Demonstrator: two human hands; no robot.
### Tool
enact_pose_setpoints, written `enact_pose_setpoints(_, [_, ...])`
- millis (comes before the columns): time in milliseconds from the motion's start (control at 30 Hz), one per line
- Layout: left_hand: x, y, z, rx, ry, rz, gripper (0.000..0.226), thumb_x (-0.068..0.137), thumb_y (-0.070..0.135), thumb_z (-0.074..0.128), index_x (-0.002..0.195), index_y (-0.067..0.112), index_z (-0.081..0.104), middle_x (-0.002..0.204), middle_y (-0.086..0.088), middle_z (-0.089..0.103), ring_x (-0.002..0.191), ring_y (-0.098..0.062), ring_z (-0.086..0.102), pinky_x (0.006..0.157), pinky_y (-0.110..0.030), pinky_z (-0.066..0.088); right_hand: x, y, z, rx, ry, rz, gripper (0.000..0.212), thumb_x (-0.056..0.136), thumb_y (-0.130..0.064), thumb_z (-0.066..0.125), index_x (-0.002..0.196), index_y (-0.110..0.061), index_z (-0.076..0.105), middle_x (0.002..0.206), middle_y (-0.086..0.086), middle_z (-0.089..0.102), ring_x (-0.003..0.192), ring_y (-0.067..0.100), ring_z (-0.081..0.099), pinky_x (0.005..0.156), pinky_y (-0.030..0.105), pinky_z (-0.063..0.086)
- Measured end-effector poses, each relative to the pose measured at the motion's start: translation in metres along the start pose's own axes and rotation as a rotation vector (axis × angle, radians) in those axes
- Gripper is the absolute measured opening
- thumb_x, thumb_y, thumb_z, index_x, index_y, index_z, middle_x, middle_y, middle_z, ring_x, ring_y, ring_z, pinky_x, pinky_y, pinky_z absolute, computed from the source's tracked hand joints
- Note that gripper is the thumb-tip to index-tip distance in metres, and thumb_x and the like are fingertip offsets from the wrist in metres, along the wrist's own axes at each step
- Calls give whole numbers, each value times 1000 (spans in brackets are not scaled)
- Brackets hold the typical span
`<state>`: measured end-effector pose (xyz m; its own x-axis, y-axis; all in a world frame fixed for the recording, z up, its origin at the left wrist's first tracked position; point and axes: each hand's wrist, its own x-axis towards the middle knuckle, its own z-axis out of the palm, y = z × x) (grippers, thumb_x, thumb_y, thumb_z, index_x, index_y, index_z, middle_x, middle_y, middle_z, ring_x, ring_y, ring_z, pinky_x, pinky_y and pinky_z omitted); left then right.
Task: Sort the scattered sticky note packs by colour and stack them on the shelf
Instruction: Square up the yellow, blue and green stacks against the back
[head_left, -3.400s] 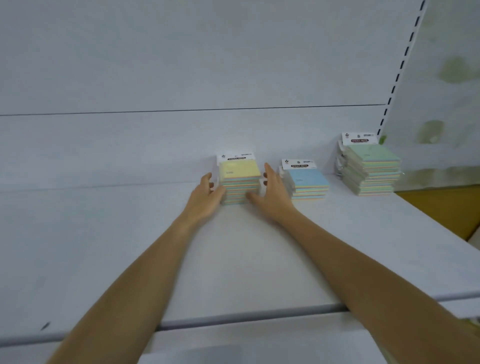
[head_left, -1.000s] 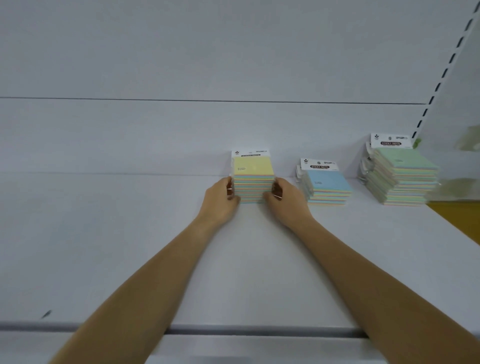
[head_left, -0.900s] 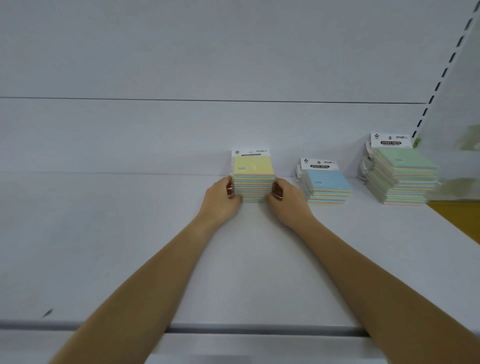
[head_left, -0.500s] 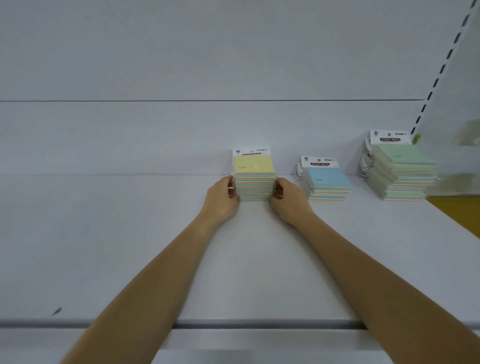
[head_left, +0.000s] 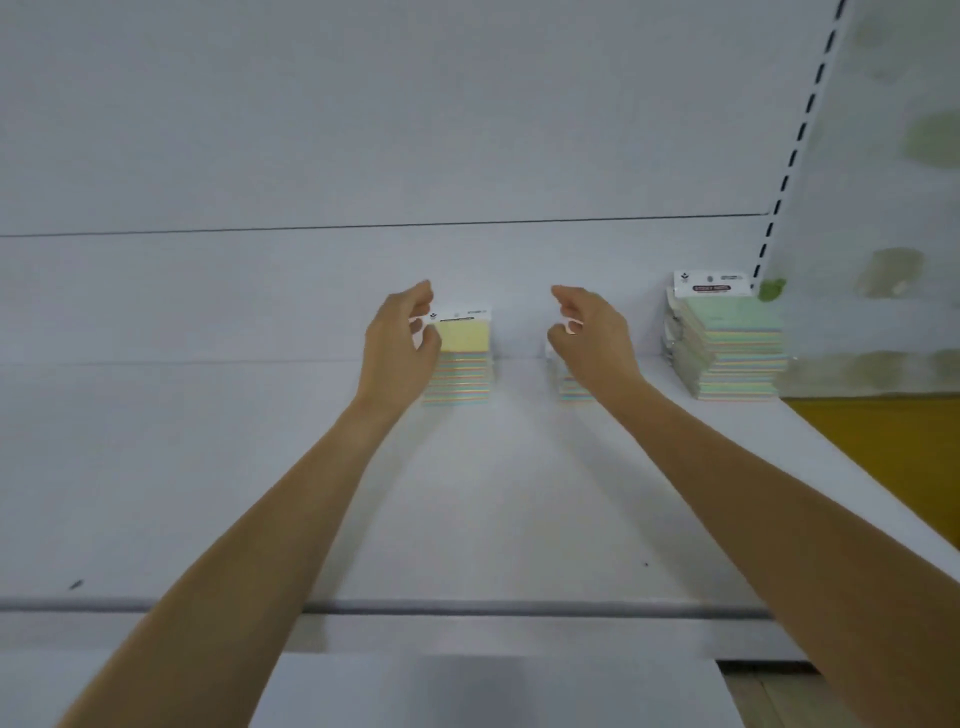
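Seeing left hand (head_left: 400, 358) raised before the yellow-topped stack (head_left: 467, 358) at shelf (head_left: 467, 493) rear, fingers loosely curled, grasping nothing. Same for right hand (head_left: 592, 343), covering most of a neighbouring stack (head_left: 571, 392). Green-topped stack (head_left: 732, 353) far right.

On the shelf (head_left: 467, 493), three stacks are lined up against the back panel (head_left: 260, 296): the left stack (head_left: 465, 358) is partly covered by the left hand (head_left: 397, 348), the middle stack (head_left: 571, 392) is largely hidden behind the right hand (head_left: 592, 338), and the right stack (head_left: 732, 353) is set farthest right.

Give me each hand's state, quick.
Left hand: open, fingers loosely curled, holding nothing.
Right hand: open, fingers loosely curled, holding nothing.
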<state>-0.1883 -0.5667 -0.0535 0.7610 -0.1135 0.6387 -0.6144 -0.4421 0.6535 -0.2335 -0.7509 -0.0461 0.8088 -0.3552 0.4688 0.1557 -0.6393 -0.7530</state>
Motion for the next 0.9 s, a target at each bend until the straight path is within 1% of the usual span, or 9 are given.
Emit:
enact_pose_setpoints(100, [-10, 35, 40, -9, -93, 97, 38, 86, -7, 46, 124, -4, 52, 119, -23, 58, 106, -24, 58, 82, -1, 40, 6, 27, -39, -62, -3, 46, 42, 85, -3, 50, 126, -8, 52, 127, 13, 58, 116, 26, 56, 100, 29, 41])
enact_pose_setpoints(167, [-16, 51, 74, 10, -277, -4, 42, 87, -1, 50, 129, -3, 47, 126, -22, 54, 115, -27, 55, 90, -14, 42, 3, 46, -53, -116, -42, 110, 42, 85, -7, 53, 128, -9, 51, 127, 13, 59, 116, 25, 56, 101, 28, 39])
enact_pose_setpoints(233, [-19, 58, 101, 86, -438, -163, 51, 87, 7, 55, 134, -2, 38, 135, -21, 47, 126, -31, 47, 101, -30, 39, 0, 60, -57, -123, -85, 143, 45, 84, -9, 55, 129, -8, 50, 126, 16, 58, 116, 27, 56, 104, 35, 40])
enact_pose_setpoints(333, [-23, 54, 122, 103, -513, -320, 58, 81, 10, 61, 133, -1, 38, 136, -19, 48, 127, -31, 47, 98, -33, 38, -10, 70, -53, -129, -159, 188, 49, 83, -10, 56, 131, -5, 45, 129, 17, 56, 118, 29, 53, 99, 30, 37])
enact_pose_setpoints(400, [-28, 44, 129, 19, -483, -344, 57, 76, 14, 64, 128, 1, 44, 129, -17, 56, 119, -30, 55, 90, -29, 43, -17, 78, -46, -108, -214, 180, 52, 81, -6, 57, 131, -2, 43, 130, 17, 54, 117, 28, 53, 94, 27, 38])
enact_pose_setpoints(533, [-29, 35, 134, 36, -390, -298, 49, 84, 9, 61, 131, 4, 46, 132, -12, 56, 114, -26, 60, 82, -15, 38, -15, 88, -44, -124, -225, 170, 43, 84, -2, 51, 126, 5, 45, 125, 25, 55, 114, 35, 54, 91, 30, 36])
enact_pose_setpoints(700, [-29, 28, 134, 63, -358, -219, 40, 85, 6, 58, 125, 3, 54, 127, -12, 61, 110, -27, 63, 81, -10, 37, -14, 89, -45, -102, -176, 190, 34, 87, -1, 47, 118, 13, 49, 118, 32, 59, 108, 42, 57, 88, 37, 39])
enact_pose_setpoints(800, [-27, 26, 136, 65, -340, -221, 38, 86, 5, 57, 124, 2, 55, 127, -14, 61, 111, -27, 62, 78, -10, 35, -12, 89, -47, -61, -167, 201, 32, 86, 2, 47, 116, 15, 50, 116, 33, 60, 107, 44, 58, 93, 47, 44])
enact_pose_setpoints(900, [-27, 27, 136, 48, -328, -243, 40, 87, 5, 56, 126, 3, 52, 127, -15, 61, 109, -27, 62, 78, -11, 36, -13, 88, -47, -24, -166, 213, 36, 87, 0, 48, 122, 5, 52, 120, 23, 62, 109, 35, 61, 97, 42, 46])
